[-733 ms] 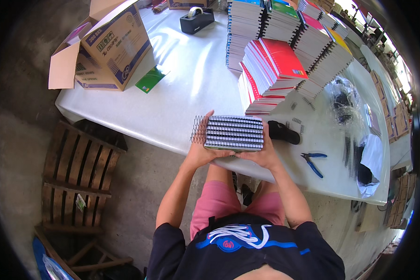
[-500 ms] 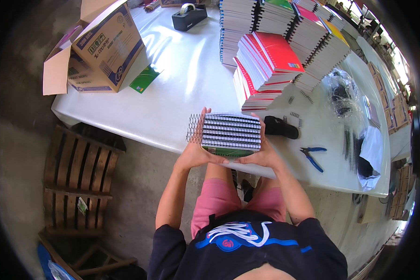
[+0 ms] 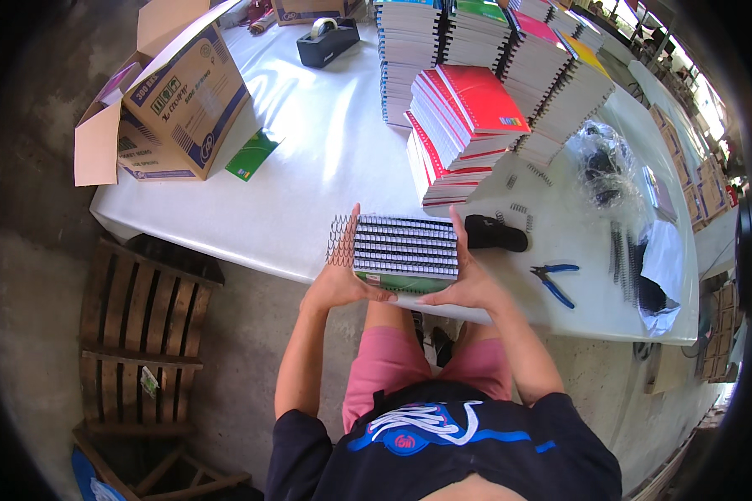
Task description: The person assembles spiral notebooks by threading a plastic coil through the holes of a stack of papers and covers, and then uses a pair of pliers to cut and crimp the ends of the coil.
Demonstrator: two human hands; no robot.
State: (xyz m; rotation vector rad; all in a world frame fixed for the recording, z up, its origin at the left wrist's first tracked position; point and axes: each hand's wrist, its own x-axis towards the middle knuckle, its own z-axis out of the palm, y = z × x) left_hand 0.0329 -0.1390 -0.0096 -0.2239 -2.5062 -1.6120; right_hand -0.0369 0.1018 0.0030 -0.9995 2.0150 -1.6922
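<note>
Between both palms I hold a small stack of spiral notebooks (image 3: 405, 248) at the table's near edge. Its bound side faces up in rows of black coils, and a green cover shows on the side towards me. Loose ends of the wire coils (image 3: 340, 240) stick out past the left end. My left hand (image 3: 342, 282) grips the left end, thumb along the near side. At the right end, my right hand (image 3: 474, 282) presses with its thumb pointing inward. Just right of it lie a black cloth-like item (image 3: 495, 233) and blue-handled pliers (image 3: 555, 284).
Stacked red notebooks (image 3: 476, 108) stand ahead, with taller notebook piles (image 3: 551, 75) behind. An open carton (image 3: 184, 104), a green cover (image 3: 252, 154) and a tape dispenser (image 3: 329, 43) are at left and back. Loose coils (image 3: 622, 259) and clear plastic wrap (image 3: 602, 167) lie right. A wooden chair (image 3: 146, 334) stands left.
The notebook stack has come slightly nearer to me and tilted, so more of its green cover shows. Both hands keep their hold. The whole view has shifted a little.
</note>
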